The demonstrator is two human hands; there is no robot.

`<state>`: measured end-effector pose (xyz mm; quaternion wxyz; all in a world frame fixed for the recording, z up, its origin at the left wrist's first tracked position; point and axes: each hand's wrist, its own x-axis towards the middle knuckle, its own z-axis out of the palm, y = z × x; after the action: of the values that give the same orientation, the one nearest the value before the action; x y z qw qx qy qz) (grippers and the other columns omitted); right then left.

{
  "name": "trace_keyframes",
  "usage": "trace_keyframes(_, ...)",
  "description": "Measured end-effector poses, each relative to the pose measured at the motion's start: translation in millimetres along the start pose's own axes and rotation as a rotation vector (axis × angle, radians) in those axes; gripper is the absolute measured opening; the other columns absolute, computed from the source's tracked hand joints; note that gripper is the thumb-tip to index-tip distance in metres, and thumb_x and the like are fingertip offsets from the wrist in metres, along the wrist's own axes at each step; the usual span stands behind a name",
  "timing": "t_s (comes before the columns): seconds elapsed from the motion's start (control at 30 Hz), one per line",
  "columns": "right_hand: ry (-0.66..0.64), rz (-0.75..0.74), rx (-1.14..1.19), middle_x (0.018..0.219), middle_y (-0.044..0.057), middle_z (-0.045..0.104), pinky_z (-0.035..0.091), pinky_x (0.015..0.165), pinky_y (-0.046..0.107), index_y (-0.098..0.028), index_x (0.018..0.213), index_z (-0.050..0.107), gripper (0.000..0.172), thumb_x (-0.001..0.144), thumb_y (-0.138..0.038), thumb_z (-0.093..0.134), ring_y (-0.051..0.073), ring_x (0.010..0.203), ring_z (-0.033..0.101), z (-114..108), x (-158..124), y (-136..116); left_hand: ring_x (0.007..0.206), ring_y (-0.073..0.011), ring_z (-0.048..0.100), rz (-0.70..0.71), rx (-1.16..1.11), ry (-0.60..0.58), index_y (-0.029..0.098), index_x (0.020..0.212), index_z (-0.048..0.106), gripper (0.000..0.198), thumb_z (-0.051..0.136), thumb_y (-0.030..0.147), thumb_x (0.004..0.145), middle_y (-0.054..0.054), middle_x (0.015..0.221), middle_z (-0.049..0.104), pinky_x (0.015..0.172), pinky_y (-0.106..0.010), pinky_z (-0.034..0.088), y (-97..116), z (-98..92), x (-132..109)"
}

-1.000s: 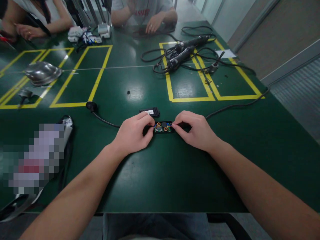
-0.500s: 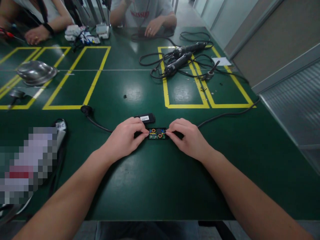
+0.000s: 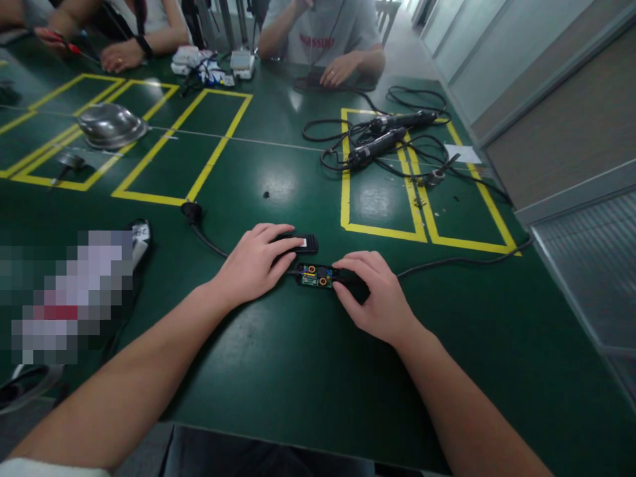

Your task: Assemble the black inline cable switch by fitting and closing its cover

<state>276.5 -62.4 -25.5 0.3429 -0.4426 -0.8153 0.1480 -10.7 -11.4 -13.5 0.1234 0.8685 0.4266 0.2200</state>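
Note:
A small open black case [image 3: 301, 283] lies on the green table, with a circuit board [image 3: 317, 276] carrying two copper-ringed coils inside it. Its black cover [image 3: 311, 244], with a white label, rests just behind it. My left hand [image 3: 258, 265] reaches over the cover with fingers outstretched, the index fingertip at the label; part of the cover is hidden under it. My right hand [image 3: 377, 298] has thumb and index finger on either side of the case's right end. Black cable runs from both ends, the left one to a plug [image 3: 191, 211].
A pixelated object [image 3: 74, 291] lies at left. A metal bowl-like part [image 3: 110, 126] sits on the taped area. Two black handheld tools [image 3: 376, 147] with tangled cables lie at the back right. Across the table, another person's hand [image 3: 342, 69] rests near the edge.
My left hand has let go of the case's left end and moved onto the cover. My right hand's thumb and index finger have spread apart around the right end. The view has turned slightly.

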Motion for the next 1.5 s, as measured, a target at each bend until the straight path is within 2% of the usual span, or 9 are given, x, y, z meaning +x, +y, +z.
trace_keyframes(0.1, -0.046, 0.005, -0.003, 0.122, 0.016, 0.081, 0.062, 0.093, 0.058, -0.025, 0.129, 0.072, 0.025, 0.104, -0.026, 0.07, 0.037, 0.11, 0.074, -1.0, -0.3, -1.3, 0.134, -0.0339, 0.075, -0.095, -0.089, -0.028, 0.026, 0.138, 0.085, 0.032, 0.069, 0.031, 0.11, -0.012, 0.143, 0.084, 0.119, -0.06, 0.058, -4.6, 0.0, 3.1)
trace_keyframes(0.27, -0.077, 0.071, 0.024, 0.123, 0.014, 0.08, 0.063, 0.093, 0.057, -0.026, 0.15, 0.062, 0.052, 0.1, -0.032, 0.077, 0.036, 0.107, 0.075, -1.4, -0.1, -0.4, 0.125, -0.0322, 0.078, -0.145, -0.134, 0.052, 0.022, 0.129, 0.085, 0.027, 0.073, 0.027, 0.105, -0.011, 0.132, 0.087, 0.113, -0.055, 0.062, -1.4, -4.3, 2.7)
trace_keyframes(0.43, -0.044, 0.097, 0.042, 0.127, 0.012, 0.079, 0.064, 0.094, 0.055, -0.028, 0.159, 0.054, 0.074, 0.094, -0.037, 0.087, 0.034, 0.104, 0.075, 0.6, 0.0, 2.1, 0.119, -0.0292, 0.079, 0.036, -0.211, 0.093, 0.019, 0.135, 0.079, 0.031, 0.067, 0.036, 0.112, -0.012, 0.129, 0.087, 0.108, -0.048, 0.064, 19.5, -10.0, -0.9)
trace_keyframes(0.53, -0.046, 0.084, 0.041, 0.129, 0.013, 0.08, 0.064, 0.096, 0.055, -0.027, 0.159, 0.055, 0.078, 0.091, -0.038, 0.091, 0.034, 0.106, 0.076, 1.2, 0.9, 4.0, 0.117, -0.0281, 0.079, 0.152, -0.23, 0.047, 0.019, 0.134, 0.078, 0.028, 0.066, 0.033, 0.113, -0.012, 0.127, 0.087, 0.11, -0.048, 0.063, 28.8, -9.5, -1.4)
trace_keyframes(0.6, -0.044, 0.073, 0.048, 0.127, 0.012, 0.081, 0.064, 0.096, 0.055, -0.026, 0.156, 0.058, 0.074, 0.092, -0.038, 0.09, 0.034, 0.106, 0.076, 0.8, 2.3, 5.0, 0.117, -0.0282, 0.079, 0.187, -0.223, -0.008, 0.02, 0.135, 0.078, 0.028, 0.064, 0.031, 0.113, -0.011, 0.129, 0.087, 0.11, -0.049, 0.063, 30.2, -7.3, -0.8)
trace_keyframes(0.7, -0.056, 0.041, 0.064, 0.125, 0.012, 0.083, 0.064, 0.098, 0.055, -0.026, 0.144, 0.067, 0.055, 0.094, -0.037, 0.089, 0.035, 0.11, 0.077, -1.5, 5.6, 5.6, 0.119, -0.0293, 0.079, 0.202, -0.194, -0.062, 0.021, 0.135, 0.078, 0.028, 0.061, 0.032, 0.115, -0.011, 0.131, 0.087, 0.111, -0.051, 0.063, 27.9, -4.5, 0.9)
trace_keyframes(0.9, -0.063, 0.012, 0.037, 0.125, 0.012, 0.087, 0.064, 0.103, 0.057, -0.027, 0.128, 0.078, 0.028, 0.102, -0.035, 0.082, 0.036, 0.114, 0.079, -5.2, 10.5, 6.2, 0.122, -0.0307, 0.078, 0.225, -0.128, -0.059, 0.02, 0.132, 0.079, 0.028, 0.061, 0.031, 0.114, -0.012, 0.133, 0.086, 0.114, -0.052, 0.062, 24.2, -4.8, 2.7)
trace_keyframes(1.2, -0.04, 0.007, 0.017, 0.123, 0.011, 0.086, 0.065, 0.099, 0.054, -0.027, 0.128, 0.08, 0.028, 0.101, -0.033, 0.082, 0.034, 0.11, 0.078, -2.7, 10.6, 6.7, 0.122, -0.0316, 0.077, 0.202, -0.054, -0.084, 0.018, 0.144, 0.075, 0.038, 0.062, 0.035, 0.112, -0.013, 0.13, 0.084, 0.112, -0.05, 0.062, 23.9, -6.5, 2.2)
trace_keyframes(1.5, -0.038, -0.002, 0.038, 0.123, 0.011, 0.085, 0.066, 0.099, 0.053, -0.026, 0.127, 0.08, 0.028, 0.1, -0.032, 0.082, 0.035, 0.111, 0.079, -3.0, 11.2, 6.9, 0.119, -0.0315, 0.078, 0.223, -0.038, -0.1, 0.015, 0.142, 0.075, 0.039, 0.06, 0.036, 0.113, -0.015, 0.127, 0.084, 0.113, -0.049, 0.061, 24.0, -6.9, 4.1)
